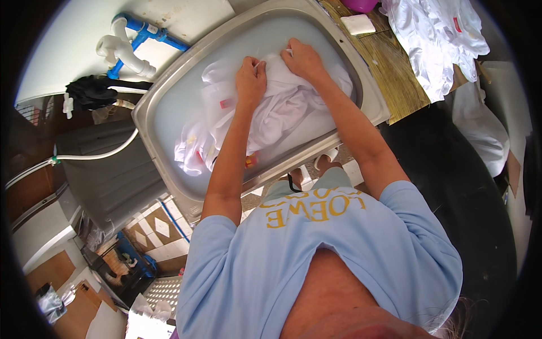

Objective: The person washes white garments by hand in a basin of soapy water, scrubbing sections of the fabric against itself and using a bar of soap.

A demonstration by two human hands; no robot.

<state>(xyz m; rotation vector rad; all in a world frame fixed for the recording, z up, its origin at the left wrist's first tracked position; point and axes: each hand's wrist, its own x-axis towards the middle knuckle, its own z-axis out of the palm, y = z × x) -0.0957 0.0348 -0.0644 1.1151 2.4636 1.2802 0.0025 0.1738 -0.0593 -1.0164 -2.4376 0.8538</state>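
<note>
A heap of wet white cloth (282,104), with small red and yellow marks on parts of it, lies in cloudy water inside a metal sink (148,121). At the far side of the heap, my left hand (250,82) is closed with a bit of the white cloth pinched in its fingers. To its right, my right hand (302,58) also pinches the cloth, fingers curled. The two hands are a short way apart. Both forearms reach over the sink's near edge, and the left one covers part of the heap.
A white plastic tap (121,53) on blue pipes (148,31) stands at the back left, near a black cloth (93,93). Right of the sink, a wooden board (395,73) bears a whitish block (358,24) and more white cloth (432,39). A white hose (96,156) runs along the left.
</note>
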